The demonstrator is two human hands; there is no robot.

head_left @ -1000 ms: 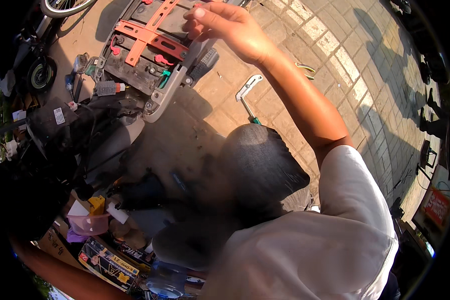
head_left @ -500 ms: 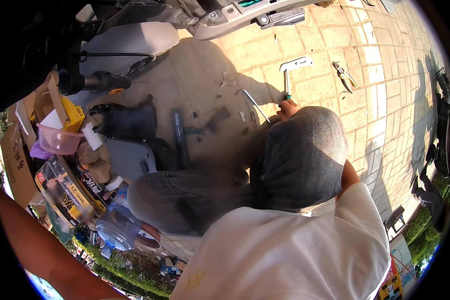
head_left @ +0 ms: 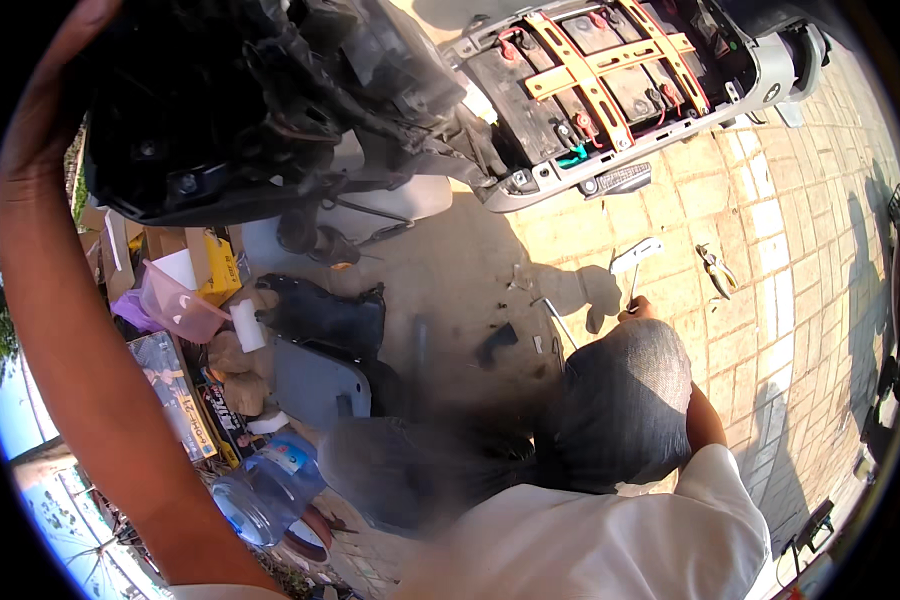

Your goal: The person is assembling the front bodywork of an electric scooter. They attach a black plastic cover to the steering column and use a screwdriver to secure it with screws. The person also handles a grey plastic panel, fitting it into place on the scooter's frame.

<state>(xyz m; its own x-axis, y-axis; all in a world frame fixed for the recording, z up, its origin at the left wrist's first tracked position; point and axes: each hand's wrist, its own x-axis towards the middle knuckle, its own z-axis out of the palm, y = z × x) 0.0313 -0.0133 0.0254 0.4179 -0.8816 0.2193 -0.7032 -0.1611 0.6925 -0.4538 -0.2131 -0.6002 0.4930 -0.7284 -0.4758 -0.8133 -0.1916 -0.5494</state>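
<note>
My right hand (head_left: 638, 310) is low over the paving beyond my right knee, closed around a screwdriver (head_left: 633, 284) whose thin shaft points at a white slotted bracket (head_left: 637, 254) on the ground. My left arm reaches up along the left side. At its end my left hand (head_left: 58, 85) lies against the dark front assembly (head_left: 220, 130) of an electric scooter; its fingers are mostly cut off or in shadow. A bent metal rod (head_left: 560, 323) lies left of the right hand, and pliers (head_left: 717, 272) with yellowish handles lie to its right.
Batteries (head_left: 515, 95) with red wires sit in the scooter's uncovered bay under orange metal straps (head_left: 595, 70). At left are a pink plastic bin (head_left: 180, 303), boxes, a grey panel (head_left: 315, 378) and a large clear water bottle (head_left: 270, 485). Small dark parts (head_left: 495, 343) lie on the shaded paving.
The view has tilted up, bringing the batteries into sight. My left arm is now raised, with its hand at the scooter's front. The right hand stays beside the bracket with the screwdriver.
</note>
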